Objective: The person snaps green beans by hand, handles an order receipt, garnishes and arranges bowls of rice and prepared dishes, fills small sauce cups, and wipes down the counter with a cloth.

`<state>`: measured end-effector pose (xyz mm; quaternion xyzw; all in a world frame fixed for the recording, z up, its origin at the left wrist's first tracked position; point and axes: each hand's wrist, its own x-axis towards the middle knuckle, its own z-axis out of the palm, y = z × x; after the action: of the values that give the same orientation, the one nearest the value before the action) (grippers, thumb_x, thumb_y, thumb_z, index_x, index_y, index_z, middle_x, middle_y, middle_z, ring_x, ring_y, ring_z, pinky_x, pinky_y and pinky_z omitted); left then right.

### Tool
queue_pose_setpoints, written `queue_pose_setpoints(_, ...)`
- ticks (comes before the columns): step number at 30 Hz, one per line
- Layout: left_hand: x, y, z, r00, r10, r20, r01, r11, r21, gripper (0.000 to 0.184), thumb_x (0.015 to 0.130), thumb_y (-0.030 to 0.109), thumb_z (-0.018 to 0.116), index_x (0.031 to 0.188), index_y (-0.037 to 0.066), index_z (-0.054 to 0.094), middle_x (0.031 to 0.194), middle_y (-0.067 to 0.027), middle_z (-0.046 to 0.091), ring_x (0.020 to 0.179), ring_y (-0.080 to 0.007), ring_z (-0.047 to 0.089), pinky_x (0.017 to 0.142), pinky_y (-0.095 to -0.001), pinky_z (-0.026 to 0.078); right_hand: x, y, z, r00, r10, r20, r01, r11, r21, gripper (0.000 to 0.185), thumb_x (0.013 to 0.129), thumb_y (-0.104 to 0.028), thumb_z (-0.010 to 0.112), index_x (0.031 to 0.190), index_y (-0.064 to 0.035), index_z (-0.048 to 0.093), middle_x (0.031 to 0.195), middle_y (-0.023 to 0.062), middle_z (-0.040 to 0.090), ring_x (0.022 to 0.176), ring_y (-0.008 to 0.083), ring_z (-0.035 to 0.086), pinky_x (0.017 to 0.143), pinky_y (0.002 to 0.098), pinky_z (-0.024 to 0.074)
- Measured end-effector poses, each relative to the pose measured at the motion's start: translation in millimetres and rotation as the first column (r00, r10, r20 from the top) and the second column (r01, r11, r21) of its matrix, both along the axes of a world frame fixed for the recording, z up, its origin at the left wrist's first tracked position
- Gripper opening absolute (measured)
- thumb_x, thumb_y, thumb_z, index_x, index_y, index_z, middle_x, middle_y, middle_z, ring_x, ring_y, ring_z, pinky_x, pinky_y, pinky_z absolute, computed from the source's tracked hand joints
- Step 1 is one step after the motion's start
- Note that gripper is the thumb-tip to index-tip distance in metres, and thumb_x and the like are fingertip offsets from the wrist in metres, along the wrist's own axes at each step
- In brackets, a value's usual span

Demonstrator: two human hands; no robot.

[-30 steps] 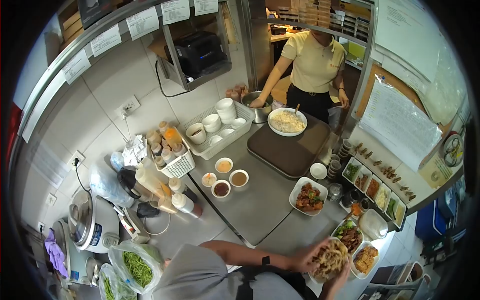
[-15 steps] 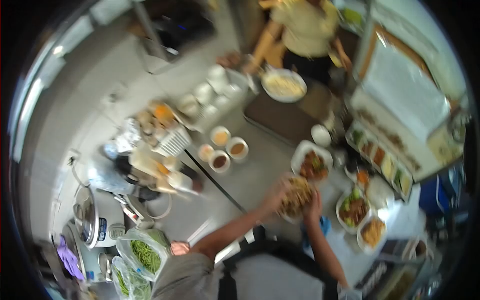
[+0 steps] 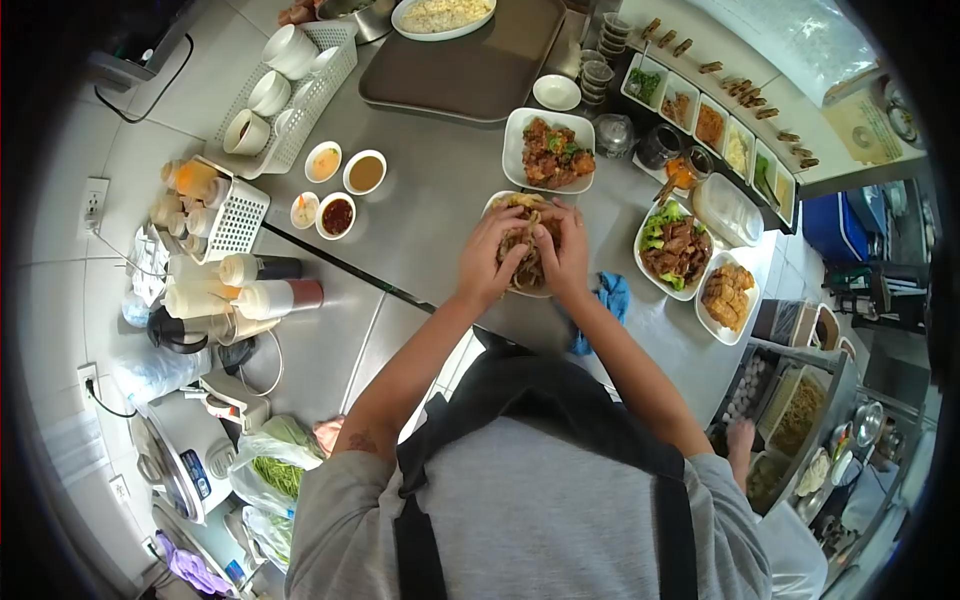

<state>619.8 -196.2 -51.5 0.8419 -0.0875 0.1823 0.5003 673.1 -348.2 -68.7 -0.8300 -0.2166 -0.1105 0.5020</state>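
Note:
A white plate (image 3: 530,292) of brown, noodle-like food (image 3: 527,245) lies on the steel table in front of me. My left hand (image 3: 490,250) curves round the food from the left, fingers at its far side. From the right, my right hand (image 3: 567,245) presses against it, thumb on top. Both hands hide much of the plate. Just beyond sits a square white dish of glazed fried chunks (image 3: 550,155). A blue cloth (image 3: 612,297) lies beside my right wrist.
Right: a plate of meat and greens (image 3: 677,250), a fried-food plate (image 3: 727,296) and garnish trays (image 3: 710,122). Left: sauce bowls (image 3: 336,215), squeeze bottles (image 3: 280,298) and a bowl basket (image 3: 300,130). Beyond: a brown tray (image 3: 460,75). Another person's hand (image 3: 740,440) is by an open drawer.
My view has shifted and sharpened. My hands have gone from the sides of the plate to cupping the food on it. The person across the table has left the view.

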Motion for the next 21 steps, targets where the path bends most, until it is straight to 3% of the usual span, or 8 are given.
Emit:
queue_pose_setpoints(4,-2.9,-0.2,4.6,1.000,0.003,0.021,-0.007,0.985,0.175,0.056,0.084,0.044,0.059,0.123,0.006,0.049,0.136,-0.0197,0.044,0.130,-0.0392,0.036,0.107,-0.0482,0.026,-5.9,4.0,20.3,0.997,-0.007,-0.074,0.010,0.999,0.031,0.042,0.090,-0.028,0.055,0.125,-0.0042,0.051,0.122,0.0161,0.055,0.115,0.0383,0.046,0.100,0.0455,0.0333)
queue_pose_setpoints(8,-30.0,4.2,31.2,0.986,0.166,-0.005,-0.148,0.891,0.430,0.083,0.069,0.049,0.075,0.133,0.010,0.042,0.145,-0.0194,0.029,0.135,-0.0398,0.026,0.109,-0.0485,0.021,6.3,-2.3,20.2,0.993,0.115,-0.028,-0.118,0.980,-0.163,0.050,0.088,-0.030,0.056,0.131,-0.0051,0.048,0.124,0.0162,0.053,0.117,0.0347,0.045,0.103,0.0457,0.0297)
queue_pose_setpoints(11,-59.5,13.2,31.0,0.971,0.232,-0.062,-0.178,0.871,0.458,0.094,0.058,0.041,0.084,0.136,0.012,0.040,0.137,-0.0173,0.035,0.127,-0.0390,0.032,0.107,-0.0472,0.024,13.8,-1.1,19.1,0.991,0.130,0.021,-0.123,0.969,-0.212,0.050,0.087,-0.031,0.057,0.129,-0.0044,0.049,0.123,0.0162,0.054,0.115,0.0332,0.046,0.103,0.0473,0.0282)
queue_pose_setpoints(14,-77.4,3.4,21.2,0.910,0.373,-0.183,-0.259,0.854,0.450,0.094,0.057,0.026,0.087,0.137,0.013,0.039,0.117,-0.0132,0.045,0.107,-0.0319,0.046,0.097,-0.0424,0.036,19.2,-0.9,24.4,0.983,0.172,0.060,-0.151,0.953,-0.261,0.049,0.087,-0.031,0.057,0.127,-0.0041,0.052,0.120,0.0164,0.055,0.112,0.0339,0.048,0.103,0.0480,0.0277)
queue_pose_setpoints(17,-71.4,7.4,11.7,0.868,0.319,-0.380,-0.227,0.937,0.267,0.094,0.059,0.016,0.085,0.140,0.012,0.036,0.105,-0.0083,0.048,0.087,-0.0207,0.053,0.079,-0.0322,0.047,17.5,-1.7,28.4,0.978,0.209,0.028,-0.197,0.954,-0.228,0.046,0.085,-0.032,0.059,0.122,-0.0055,0.055,0.115,0.0156,0.057,0.111,0.0340,0.050,0.107,0.0499,0.0239)
queue_pose_setpoints(21,-71.5,11.8,6.3,0.840,0.295,-0.455,-0.331,0.944,0.000,0.076,0.069,0.007,0.078,0.136,0.007,0.042,0.096,-0.0078,0.050,0.073,-0.0159,0.056,0.066,-0.0268,0.050,7.3,-0.4,25.9,0.978,0.204,0.029,-0.196,0.964,-0.180,0.041,0.083,-0.028,0.063,0.118,-0.0066,0.056,0.110,0.0150,0.057,0.108,0.0337,0.052,0.108,0.0525,0.0224)
